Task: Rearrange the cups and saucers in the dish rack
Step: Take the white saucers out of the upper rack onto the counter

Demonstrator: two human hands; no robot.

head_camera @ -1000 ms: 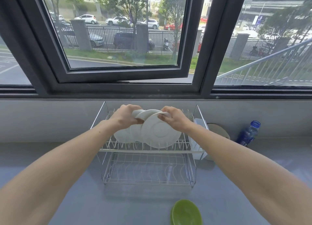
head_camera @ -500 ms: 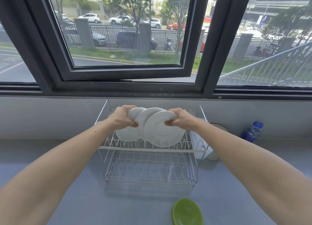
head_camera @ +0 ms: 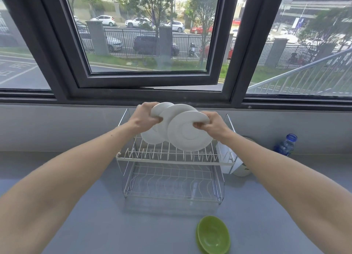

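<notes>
Lifting three white saucers (head_camera: 175, 112) up from the top level of the dish rack (head_camera: 172, 160). Sat deeper among the wire tines a second ago; now ride higher, fanned out and overlapping, lower rims about level with the tine tops. Cannot tell whether fully free of the slots. Points, most likely, to the removal stage of the rearranging: taken up as one bunch, not yet set anywhere new. Suggests the lower tier (head_camera: 171, 193) as a possible destination, though only as a guess. Shows no cups anywhere in view.

Gripping with both hands. Curling the left hand (head_camera: 146, 118) over the top rim of the rearmost saucer (head_camera: 150, 137), thumb on the near side, fingers wrapped behind, perhaps catching the one between as well; hard to tell. Pinching the upper right rim of the front saucer (head_camera: 187, 137) with the right hand (head_camera: 213, 125), thumb pressed on the near face, fingers hooked over the back. Reaching forward with both forearms stretched out and converging above the rack, wrists about level.

Calls for care: held by the rims alone and leaning on one another, so liable to slip or clink. Sits well apart from the green bowl (head_camera: 213, 234) on the counter (head_camera: 76, 225) in front of the rack, and from the blue-capped bottle (head_camera: 285, 144) off to the right.
</notes>
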